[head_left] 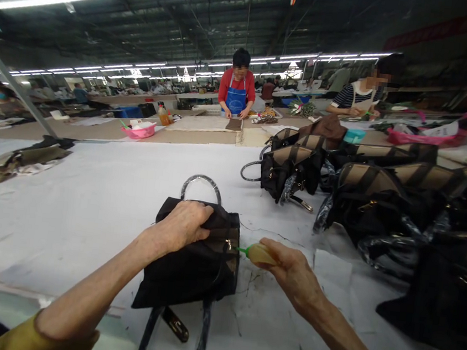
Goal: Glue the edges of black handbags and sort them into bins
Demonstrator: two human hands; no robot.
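Observation:
A black handbag (194, 265) with a plastic-wrapped handle stands on the white-covered table (88, 204) right in front of me. My left hand (182, 223) is closed over the bag's top edge, holding it. My right hand (286, 267) grips a small yellowish squeeze bottle (261, 253) with a green nozzle. The nozzle tip points left and touches the bag's right side near a metal fitting.
A heap of black and tan handbags (381, 196) fills the right side of the table. A pink basin (140, 130) sits at the back. One person in a blue apron (237, 89) works at the far edge, another (361, 96) sits at the back right. Fabric scraps (22, 161) lie left.

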